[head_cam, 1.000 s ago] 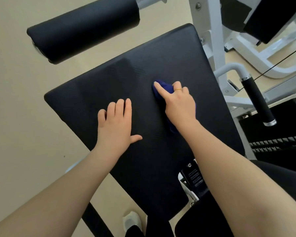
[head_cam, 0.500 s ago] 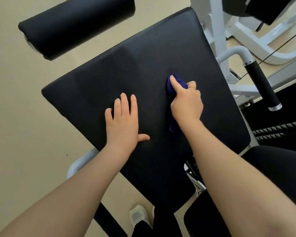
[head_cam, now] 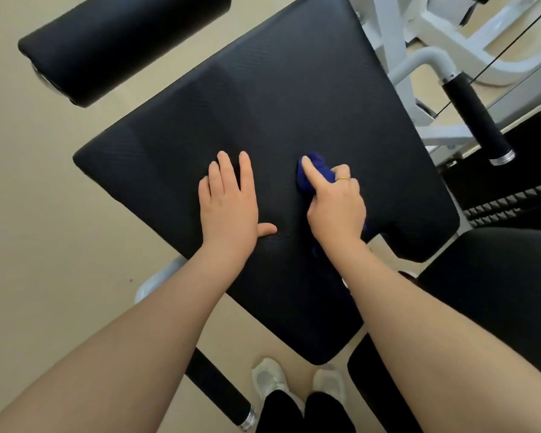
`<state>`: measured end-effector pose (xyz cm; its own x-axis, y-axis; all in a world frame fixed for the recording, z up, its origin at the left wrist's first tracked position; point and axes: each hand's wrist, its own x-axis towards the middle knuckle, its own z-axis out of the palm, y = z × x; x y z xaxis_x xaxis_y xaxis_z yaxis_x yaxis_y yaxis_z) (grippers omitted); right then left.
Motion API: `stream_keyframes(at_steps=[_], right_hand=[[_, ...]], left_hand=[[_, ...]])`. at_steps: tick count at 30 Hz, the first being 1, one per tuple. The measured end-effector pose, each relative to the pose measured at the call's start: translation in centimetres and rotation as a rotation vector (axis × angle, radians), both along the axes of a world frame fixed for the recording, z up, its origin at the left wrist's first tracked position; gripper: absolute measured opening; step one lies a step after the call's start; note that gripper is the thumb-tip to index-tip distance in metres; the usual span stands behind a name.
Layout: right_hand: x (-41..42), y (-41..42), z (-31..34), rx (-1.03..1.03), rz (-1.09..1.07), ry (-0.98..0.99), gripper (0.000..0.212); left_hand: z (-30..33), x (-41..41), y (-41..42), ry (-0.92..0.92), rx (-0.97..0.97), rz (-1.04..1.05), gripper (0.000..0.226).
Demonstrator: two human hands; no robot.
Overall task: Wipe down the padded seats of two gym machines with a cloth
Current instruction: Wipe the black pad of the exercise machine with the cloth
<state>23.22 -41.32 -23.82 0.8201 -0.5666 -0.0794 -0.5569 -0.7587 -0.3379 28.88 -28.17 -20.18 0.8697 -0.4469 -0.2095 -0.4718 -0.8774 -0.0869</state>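
A large black padded seat (head_cam: 278,98) fills the middle of the view, tilted with its corner toward me. My left hand (head_cam: 228,201) lies flat on the pad with its fingers straight and thumb out. Just to its right, my right hand (head_cam: 334,204) grips a bunched dark blue cloth (head_cam: 313,173) and presses it onto the pad, index finger stretched over the cloth. A bit of cloth shows below the wrist. A second black pad (head_cam: 497,292) sits at the lower right, partly behind my right forearm.
A black roller pad (head_cam: 119,42) juts over the floor at the upper left. White machine frame (head_cam: 394,54) and a black-gripped handle (head_cam: 475,120) stand at the upper right. Another black handle (head_cam: 219,392) lies low by my white shoes (head_cam: 269,379). Beige floor is on the left.
My right hand has slid the cloth down the pad toward me, drawing level with my left hand. The left hand stays flat in the same spot on the pad.
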Motion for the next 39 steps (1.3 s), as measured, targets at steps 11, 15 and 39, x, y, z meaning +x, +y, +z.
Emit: stream_keyframes(at_steps=[11,15,39], right_hand=[[-1.3,-3.1,-0.9,-0.018,-0.051,-0.018,0.066],[-2.2,-1.1,-0.7,-0.014,-0.025,-0.030,0.067],[-5.5,-4.7,-2.3,0.086,-0.198,0.058,0.081]], left_hand=[[-0.7,-0.4,0.6,-0.028,-0.025,0.000,0.120],[-0.9,-0.9,0.5,-0.053,-0.020,0.040,0.122],[-2.3,-7.5,-1.3,-0.011,0.085,-0.016,0.129]])
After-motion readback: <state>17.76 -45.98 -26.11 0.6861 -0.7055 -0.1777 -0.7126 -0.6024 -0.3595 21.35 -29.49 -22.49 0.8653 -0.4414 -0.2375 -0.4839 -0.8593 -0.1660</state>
